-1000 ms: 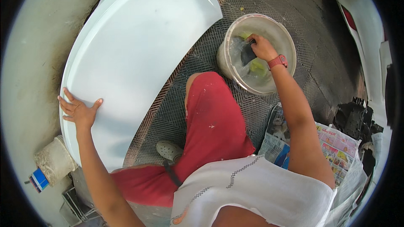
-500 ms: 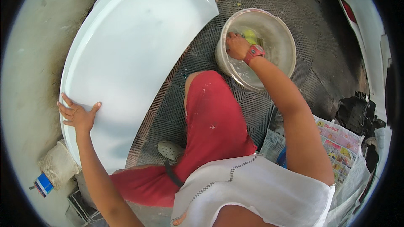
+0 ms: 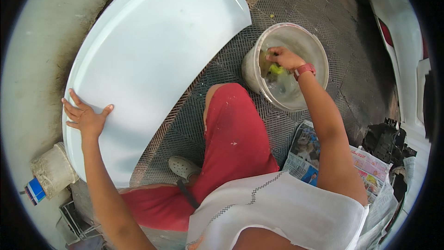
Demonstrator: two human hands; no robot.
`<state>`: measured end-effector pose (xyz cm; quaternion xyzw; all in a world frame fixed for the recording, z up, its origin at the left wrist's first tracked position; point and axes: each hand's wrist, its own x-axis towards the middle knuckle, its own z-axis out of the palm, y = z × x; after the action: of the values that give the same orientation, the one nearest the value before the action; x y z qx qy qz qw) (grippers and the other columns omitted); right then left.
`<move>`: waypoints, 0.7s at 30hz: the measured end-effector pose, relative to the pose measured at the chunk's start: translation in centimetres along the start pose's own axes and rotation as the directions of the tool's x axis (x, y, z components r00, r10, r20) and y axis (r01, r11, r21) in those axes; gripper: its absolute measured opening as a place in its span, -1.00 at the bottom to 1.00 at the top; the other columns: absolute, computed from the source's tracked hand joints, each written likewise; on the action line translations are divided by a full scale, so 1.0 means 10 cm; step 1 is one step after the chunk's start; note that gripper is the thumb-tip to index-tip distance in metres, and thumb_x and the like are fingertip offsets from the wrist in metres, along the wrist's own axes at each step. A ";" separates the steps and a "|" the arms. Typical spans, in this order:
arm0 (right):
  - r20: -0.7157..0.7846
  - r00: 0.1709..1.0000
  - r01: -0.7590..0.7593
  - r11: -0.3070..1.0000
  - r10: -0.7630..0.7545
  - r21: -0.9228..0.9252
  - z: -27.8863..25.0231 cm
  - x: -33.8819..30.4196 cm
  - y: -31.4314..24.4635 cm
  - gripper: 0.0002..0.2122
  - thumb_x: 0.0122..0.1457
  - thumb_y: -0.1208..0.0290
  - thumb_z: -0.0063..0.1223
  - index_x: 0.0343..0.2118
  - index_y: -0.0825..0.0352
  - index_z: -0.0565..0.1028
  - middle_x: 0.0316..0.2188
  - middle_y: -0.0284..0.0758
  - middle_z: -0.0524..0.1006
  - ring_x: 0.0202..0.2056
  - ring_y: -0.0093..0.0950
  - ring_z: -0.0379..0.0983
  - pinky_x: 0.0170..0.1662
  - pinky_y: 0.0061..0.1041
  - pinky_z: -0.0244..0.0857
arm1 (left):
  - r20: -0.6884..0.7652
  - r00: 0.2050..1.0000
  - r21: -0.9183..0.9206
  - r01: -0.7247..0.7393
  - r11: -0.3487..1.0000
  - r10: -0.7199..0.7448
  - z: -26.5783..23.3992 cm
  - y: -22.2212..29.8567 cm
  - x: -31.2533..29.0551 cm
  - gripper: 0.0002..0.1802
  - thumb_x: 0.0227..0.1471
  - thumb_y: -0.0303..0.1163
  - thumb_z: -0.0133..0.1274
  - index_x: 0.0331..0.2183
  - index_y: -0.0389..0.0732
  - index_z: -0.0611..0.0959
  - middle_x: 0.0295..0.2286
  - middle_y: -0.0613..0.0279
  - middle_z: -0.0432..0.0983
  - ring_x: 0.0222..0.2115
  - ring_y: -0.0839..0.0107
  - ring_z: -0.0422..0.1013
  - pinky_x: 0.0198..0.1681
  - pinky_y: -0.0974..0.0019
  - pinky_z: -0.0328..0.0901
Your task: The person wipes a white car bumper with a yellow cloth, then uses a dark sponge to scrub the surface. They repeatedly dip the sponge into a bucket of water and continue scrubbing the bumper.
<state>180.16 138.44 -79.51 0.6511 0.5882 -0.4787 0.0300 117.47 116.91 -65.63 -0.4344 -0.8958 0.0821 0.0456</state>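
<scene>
My left hand (image 3: 88, 119) lies flat with spread fingers on the left edge of a large, glossy white car body panel (image 3: 162, 41). The panel reaches from beside my left arm up to the top of the view. My right hand (image 3: 286, 59), below a red wristwatch, is inside a round whitish bucket (image 3: 320, 48) holding water. Its fingers are curled together at a dull yellowish patch, and what they grip cannot be made out. A bright yellow-green piece (image 3: 276, 69) shows in the water just below that hand.
Black grid matting (image 3: 323, 14) covers the floor. Newspapers (image 3: 303, 153) lie beside my right arm, near black parts (image 3: 384, 141). A white car body (image 3: 402, 28) stands at the right. On the left, a dirty small bucket (image 3: 54, 169) with a blue-labelled can (image 3: 34, 190) stands by the wall.
My right hand has risen from the bucket's left inner side and shifted right, its fingers now showing above the water. My left hand still rests on the panel. The whole view has shifted slightly.
</scene>
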 end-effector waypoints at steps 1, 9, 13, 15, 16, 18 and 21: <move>0.002 0.999 0.046 0.982 -0.047 0.184 -0.07 -0.06 0.07 -0.38 0.31 0.16 0.25 0.33 0.43 0.42 0.20 -0.06 0.56 0.19 -0.20 0.51 0.26 -0.30 0.33 | -0.007 1.000 -0.005 -0.007 1.000 0.007 0.00 -0.01 0.00 0.77 -0.28 0.17 0.58 0.48 0.15 -0.47 0.45 -0.32 -0.62 0.50 -0.26 -0.47 0.41 -0.61 -0.36; -0.190 0.981 0.084 0.839 0.024 0.538 -0.27 -0.59 0.05 -0.56 0.43 0.21 0.16 0.25 0.35 0.48 0.11 -0.32 0.55 0.03 -0.52 0.52 -0.02 -0.42 0.60 | -0.051 0.998 -0.055 -0.027 0.998 0.025 0.03 -0.04 0.01 0.76 -0.30 0.16 0.60 0.48 0.17 -0.44 0.45 -0.32 -0.62 0.49 -0.24 -0.52 0.41 -0.60 -0.41; -0.236 0.972 0.157 0.762 -0.006 0.629 -0.40 -0.80 -0.10 -0.67 0.46 0.19 0.10 0.09 0.34 0.51 0.11 -0.27 0.54 0.08 -0.44 0.51 -0.06 -0.32 0.68 | -0.041 0.998 -0.020 -0.040 0.999 0.040 0.05 -0.06 0.02 0.75 -0.28 0.19 0.58 0.48 0.14 -0.44 0.44 -0.35 -0.61 0.49 -0.26 -0.52 0.40 -0.61 -0.38; -0.256 0.966 0.207 0.676 -0.029 0.707 -0.47 -0.89 -0.12 -0.71 0.47 0.19 0.06 -0.02 0.35 0.51 0.12 -0.17 0.54 0.16 -0.34 0.51 -0.04 -0.26 0.70 | -0.044 0.998 -0.014 -0.034 0.999 0.033 0.06 -0.07 0.03 0.75 -0.28 0.20 0.58 0.48 0.12 -0.44 0.44 -0.36 -0.61 0.49 -0.27 -0.51 0.40 -0.62 -0.36; -0.250 0.966 0.238 0.620 -0.069 0.748 -0.49 -0.93 -0.12 -0.71 0.48 0.20 0.04 0.01 0.35 0.50 0.14 -0.15 0.53 0.17 -0.31 0.51 -0.02 -0.24 0.69 | -0.032 0.999 0.001 -0.039 0.999 0.039 0.06 -0.07 0.03 0.75 -0.28 0.21 0.58 0.48 0.12 -0.44 0.44 -0.36 -0.61 0.48 -0.28 -0.51 0.39 -0.62 -0.36; -0.245 0.957 0.289 0.496 -0.154 0.819 -0.51 -1.00 -0.12 -0.70 0.50 0.22 0.00 0.08 0.36 0.48 0.18 -0.10 0.51 0.19 -0.26 0.51 0.01 -0.18 0.69 | -0.034 0.999 0.003 -0.042 0.999 0.042 0.07 -0.08 0.04 0.75 -0.28 0.22 0.57 0.48 0.12 -0.44 0.44 -0.37 -0.60 0.48 -0.29 -0.50 0.39 -0.63 -0.34; -0.252 0.947 0.308 0.341 -0.200 0.888 -0.51 -1.07 -0.14 -0.64 0.52 0.24 -0.08 0.19 0.40 0.40 0.27 0.12 0.42 0.22 -0.06 0.50 0.04 -0.11 0.68 | -0.029 0.999 0.006 -0.032 0.999 0.032 0.06 -0.08 0.04 0.75 -0.27 0.24 0.56 0.48 0.10 -0.45 0.44 -0.37 -0.60 0.48 -0.28 -0.50 0.39 -0.63 -0.34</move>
<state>183.59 134.07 -68.98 0.4809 0.3190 -0.6891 -0.4383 116.49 116.61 -66.10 -0.4496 -0.8878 0.0789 0.0583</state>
